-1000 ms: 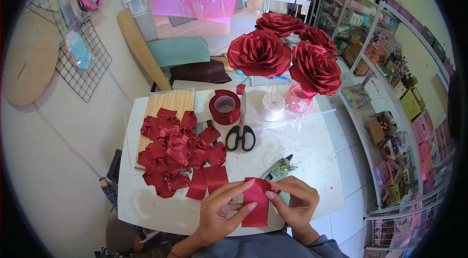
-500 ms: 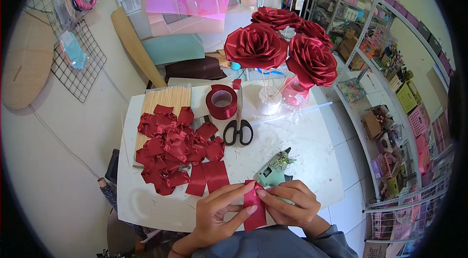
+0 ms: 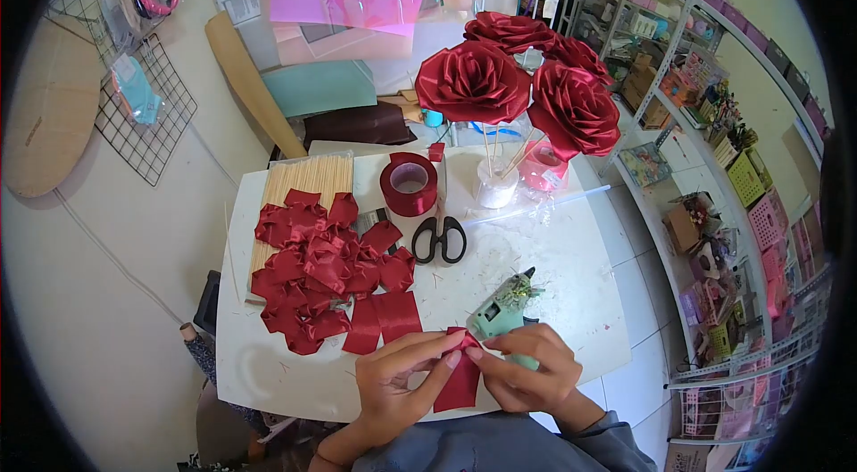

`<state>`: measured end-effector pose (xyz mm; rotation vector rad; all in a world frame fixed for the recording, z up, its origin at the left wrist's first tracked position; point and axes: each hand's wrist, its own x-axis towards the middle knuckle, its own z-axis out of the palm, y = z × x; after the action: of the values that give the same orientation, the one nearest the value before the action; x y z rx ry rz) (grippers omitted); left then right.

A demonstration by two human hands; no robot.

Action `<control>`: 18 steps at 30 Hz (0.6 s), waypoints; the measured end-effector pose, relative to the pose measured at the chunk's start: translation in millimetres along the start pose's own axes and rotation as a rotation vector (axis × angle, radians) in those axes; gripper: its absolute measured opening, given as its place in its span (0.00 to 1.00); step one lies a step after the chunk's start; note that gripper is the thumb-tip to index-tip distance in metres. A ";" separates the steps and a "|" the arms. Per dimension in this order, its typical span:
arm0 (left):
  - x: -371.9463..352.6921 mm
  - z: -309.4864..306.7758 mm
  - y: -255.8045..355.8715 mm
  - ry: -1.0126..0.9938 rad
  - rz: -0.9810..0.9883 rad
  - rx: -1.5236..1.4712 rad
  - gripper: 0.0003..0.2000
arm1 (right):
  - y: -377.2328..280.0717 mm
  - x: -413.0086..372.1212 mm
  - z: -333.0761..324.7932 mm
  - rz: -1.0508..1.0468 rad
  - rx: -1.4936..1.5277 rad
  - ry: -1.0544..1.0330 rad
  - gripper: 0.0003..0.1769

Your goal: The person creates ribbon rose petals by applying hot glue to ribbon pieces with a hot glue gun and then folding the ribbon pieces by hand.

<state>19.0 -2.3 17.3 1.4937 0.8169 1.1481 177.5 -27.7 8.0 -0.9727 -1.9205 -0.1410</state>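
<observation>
Near the table's front edge, a piece of dark red satin ribbon (image 3: 458,386) hangs between my two hands. Its upper end is folded and pinched. My left hand (image 3: 398,376) grips the fold from the left with thumb and forefinger. From the right, my right hand (image 3: 533,369) pinches the same folded end. Just beyond my right hand lies a mint green glue gun (image 3: 496,318), partly hidden by the fingers. Flat cut ribbon pieces (image 3: 395,315) lie beyond my left hand, beside a heap of folded red ribbon petals (image 3: 321,262).
Black-handled scissors (image 3: 438,241) lie beside a red ribbon roll (image 3: 410,185). Wooden sticks (image 3: 308,178) lie under the petal heap. Large red ribbon roses (image 3: 473,84) stand on sticks in a white holder (image 3: 496,184) at the back. Loaded shelves (image 3: 714,195) line the right side.
My left thumb has moved up to the ribbon's folded top, next to my right fingertips. The ribbon's lower end has swung slightly left. The whole view has shifted a little.
</observation>
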 end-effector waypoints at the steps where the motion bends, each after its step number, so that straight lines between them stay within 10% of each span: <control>1: 0.3 -0.5 1.4 0.002 -0.016 0.018 0.10 | 0.0 0.5 -0.2 0.132 0.167 0.048 0.18; 6: 0.4 -1.4 0.0 -0.062 -0.025 0.072 0.10 | 0.6 0.0 4.1 0.654 0.813 0.067 0.30; 18: -1.4 -2.6 -0.6 -0.082 -0.020 0.161 0.11 | -4.6 -0.7 14.2 0.718 0.872 0.094 0.29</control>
<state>16.2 -2.6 16.4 1.6500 0.8827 1.0193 164.6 -24.7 1.0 -0.9313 -1.2189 0.9630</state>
